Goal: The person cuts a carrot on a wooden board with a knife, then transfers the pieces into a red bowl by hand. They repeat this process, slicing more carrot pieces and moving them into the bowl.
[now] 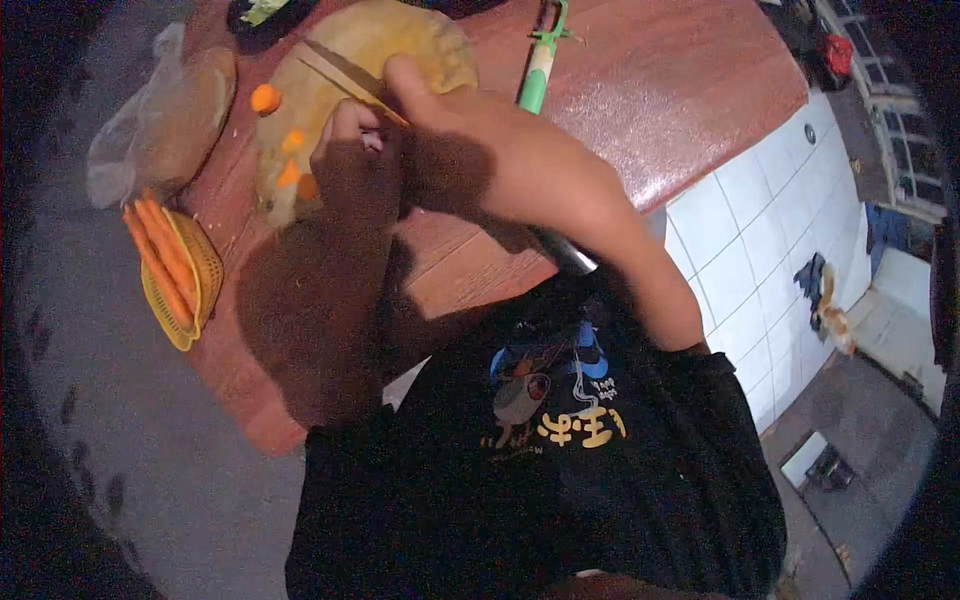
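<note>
My right hand point(425, 110) is closed at the near end of a knife point(345, 72), its thumb by the blade, which points up and left over a round wooden cutting board point(440, 40). My left hand point(355, 150) is in shadow, with curled fingers close against the blade; whatever lies under them is hidden. Cut carrot pieces point(290, 172) lie on the board left of this hand. A rounded carrot chunk point(265, 98) sits at the board's left edge.
A yellow basket point(210, 262) holds several carrots point(165, 255) at the left table edge. Above it is a clear plastic bag point(150, 130). A green-handled peeler point(540, 65) lies right of the board. A shiny metal object point(570, 252) shows beneath my right forearm.
</note>
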### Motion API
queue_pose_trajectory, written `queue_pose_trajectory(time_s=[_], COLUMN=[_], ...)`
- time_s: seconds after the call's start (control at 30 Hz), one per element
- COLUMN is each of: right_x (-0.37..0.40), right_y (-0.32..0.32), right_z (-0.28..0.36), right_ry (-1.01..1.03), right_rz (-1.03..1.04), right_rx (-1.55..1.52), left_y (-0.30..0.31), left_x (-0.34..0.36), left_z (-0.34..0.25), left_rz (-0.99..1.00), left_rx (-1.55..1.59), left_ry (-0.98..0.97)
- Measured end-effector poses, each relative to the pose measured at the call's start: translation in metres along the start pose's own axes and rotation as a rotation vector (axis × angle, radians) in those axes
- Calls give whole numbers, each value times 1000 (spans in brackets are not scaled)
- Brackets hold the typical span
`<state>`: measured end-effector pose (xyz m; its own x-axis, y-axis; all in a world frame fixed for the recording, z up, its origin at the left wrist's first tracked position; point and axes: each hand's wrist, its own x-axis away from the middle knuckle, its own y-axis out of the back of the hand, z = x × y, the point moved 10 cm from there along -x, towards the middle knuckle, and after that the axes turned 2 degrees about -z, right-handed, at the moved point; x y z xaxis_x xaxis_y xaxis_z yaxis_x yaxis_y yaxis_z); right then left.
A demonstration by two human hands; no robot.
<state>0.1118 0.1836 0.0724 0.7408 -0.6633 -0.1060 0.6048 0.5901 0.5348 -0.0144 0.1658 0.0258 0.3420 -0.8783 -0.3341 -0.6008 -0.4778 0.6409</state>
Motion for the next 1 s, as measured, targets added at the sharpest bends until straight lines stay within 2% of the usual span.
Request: queue_pose_trajectory(time_s=[0.03, 0.07, 0.13, 0.17, 0.23, 0.4, 0.5, 0.67, 0.77, 0.83, 0.87, 0.93, 1.0], right_x=[-1, -2, -6, -6, -3, 5, 10, 7, 5, 7, 9, 11, 9], right_y=[5, 8, 18, 20, 28, 48, 70, 117, 140, 151, 157, 170, 182], right_z=[0, 0, -4, -5, -5, 0, 4, -4, -6, -1, 4, 2, -2], right_ry=[42, 63, 58, 71, 116, 273, 382, 272, 242, 312, 367, 368, 364], right_rz=[-17, -9, -26, -8, -31, -85, -215, -405, -452, -477, -493, -506, -527], right_rx=[152, 166, 188, 100, 113, 214, 309, 290, 486, 534, 579, 592, 600], left_y=[-1, 1, 13, 18, 22, 46, 59, 69, 66, 57, 57, 52, 38], left_x=[0, -2, -5, -6, -8, -12, -3, 19, 19, 8, -4, -20, -50], left_z=[7, 9, -8, -9, -14, -30, -50, -91, -119, -155, -166, -207, -214], left_rz=[33, 7, -106, -128, -89, -139, -201, -343, -343, -280, -301, -375, -384], left_rx=[48, 52, 11, 13, 19, -58, -80, -117, -44, -52, -47, -245, -294], left_ry=[104, 102, -189, -191, -220, -148, -155, -240, -332, -554, -563, -823, -882])
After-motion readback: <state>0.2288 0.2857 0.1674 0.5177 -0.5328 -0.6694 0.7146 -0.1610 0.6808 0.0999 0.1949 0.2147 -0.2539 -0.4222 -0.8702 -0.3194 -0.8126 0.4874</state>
